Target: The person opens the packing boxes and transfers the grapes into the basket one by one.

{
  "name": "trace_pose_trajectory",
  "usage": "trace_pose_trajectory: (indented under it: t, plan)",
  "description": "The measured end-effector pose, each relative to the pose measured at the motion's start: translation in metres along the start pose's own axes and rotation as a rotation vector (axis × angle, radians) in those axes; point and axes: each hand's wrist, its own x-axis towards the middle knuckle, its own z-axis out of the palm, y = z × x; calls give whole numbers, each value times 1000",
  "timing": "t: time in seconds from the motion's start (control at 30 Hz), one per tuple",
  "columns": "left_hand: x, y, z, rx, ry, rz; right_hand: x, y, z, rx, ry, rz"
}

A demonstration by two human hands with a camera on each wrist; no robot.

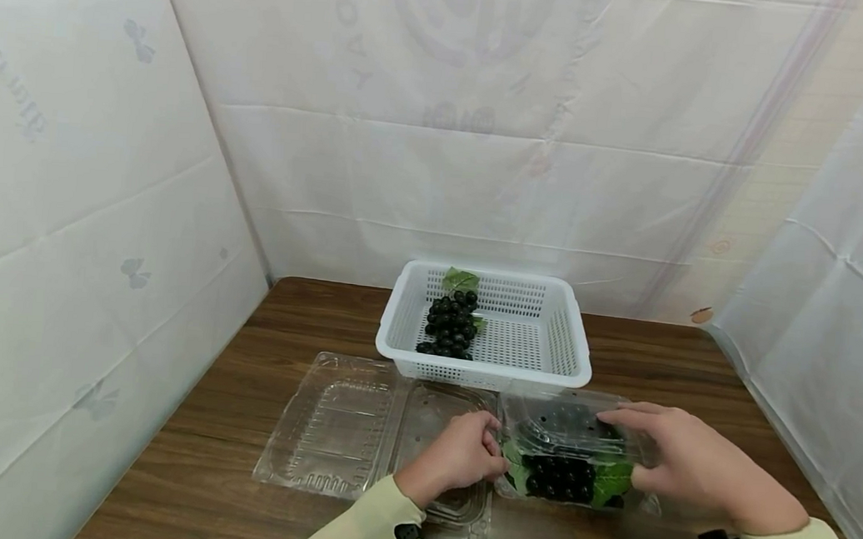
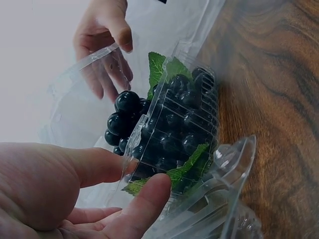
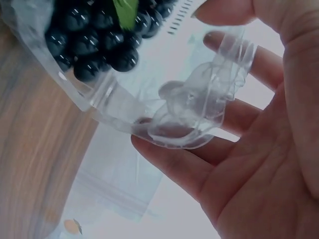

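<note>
A clear plastic clamshell box [image 2: 217, 107] holds a bunch of dark grapes [image 1: 560, 479] with green leaves [image 1: 612, 482]. Its lid [image 1: 551, 436] is tilted partly open above the fruit. At the box's left front corner, my left hand [image 1: 464, 454] pinches the rim between thumb and finger. My right hand [image 1: 689, 459] grips the lid's right edge, the fingers behind the clear plastic in the right wrist view. Some grapes [image 2: 124, 117] bulge above the rim in the left wrist view.
A second clear clamshell box [image 1: 345, 430] lies open flat at the left, partly under my left forearm. Behind stands a white perforated basket [image 1: 529, 376] with another bunch of dark grapes [image 1: 452, 321]. White sheeting [image 1: 438, 178] encloses the wooden table [image 1: 200, 462].
</note>
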Motion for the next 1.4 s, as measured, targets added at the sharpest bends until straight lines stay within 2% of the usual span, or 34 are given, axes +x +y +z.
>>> trace_pose_trajectory:
  t: [0.13, 0.33, 0.53, 0.63, 0.77, 0.93, 1.17, 1.3, 1.4]
  plan:
    - [-2, 2, 1, -5, -14, 2, -3, 3, -8, 22, 17, -29]
    - [-4, 5, 8, 4, -42, -9, -9, 13, -21, 22, 79, -117]
    - [-5, 8, 17, 23, -40, 26, -13, 28, -30, 58, 152, -165]
    - [-5, 11, 21, 33, -39, 34, -14, 39, -34, 104, 187, -194]
    - [-5, 15, 25, 33, -52, 28, -15, 56, -38, 230, 186, -235]
    - [-3, 21, 32, 28, -78, 38, -17, 74, -45, 371, 176, -220]
    - [2, 32, 45, 52, -103, 82, -21, 99, -52, 521, 172, -137]
    - [8, 37, 50, 105, -104, 68, -25, 115, -52, 626, 175, -98]
    - [14, 39, 53, 148, -91, 59, -27, 125, -51, 708, 165, -114]
